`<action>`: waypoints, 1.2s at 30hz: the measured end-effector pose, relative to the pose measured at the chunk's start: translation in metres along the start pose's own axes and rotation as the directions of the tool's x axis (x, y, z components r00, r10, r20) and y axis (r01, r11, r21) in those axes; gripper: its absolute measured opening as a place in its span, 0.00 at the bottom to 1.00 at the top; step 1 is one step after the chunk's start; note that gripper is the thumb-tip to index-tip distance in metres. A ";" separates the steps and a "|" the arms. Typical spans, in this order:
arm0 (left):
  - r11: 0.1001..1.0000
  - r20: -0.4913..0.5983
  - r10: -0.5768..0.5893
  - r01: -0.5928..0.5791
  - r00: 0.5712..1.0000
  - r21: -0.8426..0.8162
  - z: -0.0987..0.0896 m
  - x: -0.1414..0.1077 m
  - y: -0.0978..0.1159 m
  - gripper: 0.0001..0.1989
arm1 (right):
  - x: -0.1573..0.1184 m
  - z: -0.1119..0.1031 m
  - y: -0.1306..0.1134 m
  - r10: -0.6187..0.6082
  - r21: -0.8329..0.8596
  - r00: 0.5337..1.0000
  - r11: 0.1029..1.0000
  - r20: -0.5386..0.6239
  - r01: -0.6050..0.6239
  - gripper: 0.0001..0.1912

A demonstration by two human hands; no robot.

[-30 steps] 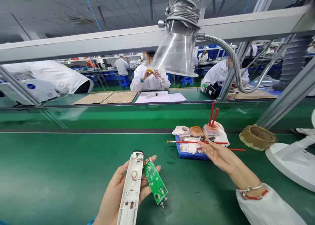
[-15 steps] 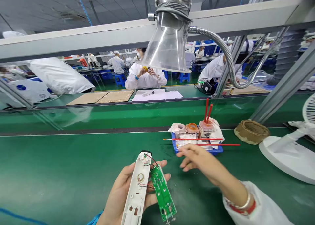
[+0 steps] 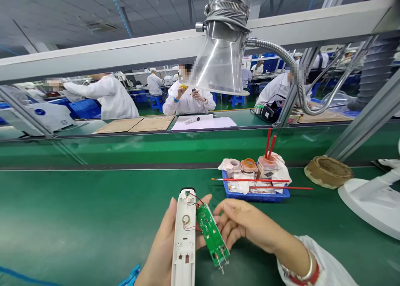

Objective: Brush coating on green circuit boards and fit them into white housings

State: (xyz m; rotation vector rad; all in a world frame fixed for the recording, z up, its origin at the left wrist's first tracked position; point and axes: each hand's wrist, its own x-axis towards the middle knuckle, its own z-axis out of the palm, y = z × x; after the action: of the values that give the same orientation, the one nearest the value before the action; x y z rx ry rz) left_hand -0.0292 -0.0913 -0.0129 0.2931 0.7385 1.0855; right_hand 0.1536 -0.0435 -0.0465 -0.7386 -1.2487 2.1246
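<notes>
My left hand [image 3: 162, 244] holds a long white plastic housing [image 3: 184, 240] upright, its open inside facing me. Thin red and black wires join the housing to a green circuit board [image 3: 212, 234], which lies tilted over my left fingers. Metal prongs stick out at the board's lower end. My right hand [image 3: 240, 223] is at the board's right edge, fingers bent and slightly apart; whether the fingertips touch or grip the board is hard to make out.
Behind my right hand, a blue tray [image 3: 265, 197] holds small jars and tissues, with red brushes [image 3: 268, 180] across it. A tape roll [image 3: 328, 171] and white fan base [image 3: 368, 202] stand right. A clear fume hood [image 3: 220, 61] hangs above. People sit beyond the partition.
My right hand has moved down and left from near the tray to the board's right edge. The view has shifted slightly. My left hand still holds the housing.
</notes>
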 end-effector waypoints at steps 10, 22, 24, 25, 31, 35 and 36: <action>0.904 -0.037 0.279 -0.249 0.960 0.346 -0.004 0.009 -0.010 0.26 | -0.005 0.017 0.020 -0.015 0.368 0.975 0.927 0.220 -0.069 0.13; 0.632 0.015 0.589 -0.472 0.808 0.615 -0.006 0.009 -0.006 0.19 | -0.010 0.033 0.014 -0.086 -0.054 0.995 0.995 -0.055 0.083 0.30; 0.505 0.069 0.657 -0.506 0.751 0.699 -0.006 0.009 -0.006 0.13 | -0.013 0.037 0.013 -0.108 -0.116 0.987 0.989 -0.116 0.094 0.31; 0.460 0.095 0.668 -0.510 0.738 0.727 -0.005 0.008 -0.005 0.12 | -0.015 0.039 0.013 -0.122 -0.157 0.983 0.983 -0.141 0.099 0.31; 0.309 0.177 0.687 -0.504 0.705 0.806 -0.002 0.007 0.000 0.09 | -0.017 0.048 0.013 -0.190 -0.431 0.964 0.897 -0.185 0.094 0.29; 0.244 0.224 0.648 -0.477 0.728 0.844 -0.006 0.008 -0.005 0.10 | -0.017 0.053 0.009 -0.212 -0.482 0.956 0.871 -0.203 0.091 0.26; 0.239 0.229 0.634 -0.470 0.738 0.850 -0.008 0.008 -0.006 0.10 | -0.017 0.053 0.008 -0.213 -0.485 0.955 0.870 -0.206 0.090 0.26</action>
State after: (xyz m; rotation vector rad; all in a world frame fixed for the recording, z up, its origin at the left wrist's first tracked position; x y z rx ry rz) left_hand -0.0280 -0.0882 -0.0249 1.5150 1.4016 1.3214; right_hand 0.1269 -0.0902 -0.0285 -1.0394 -1.6390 1.5466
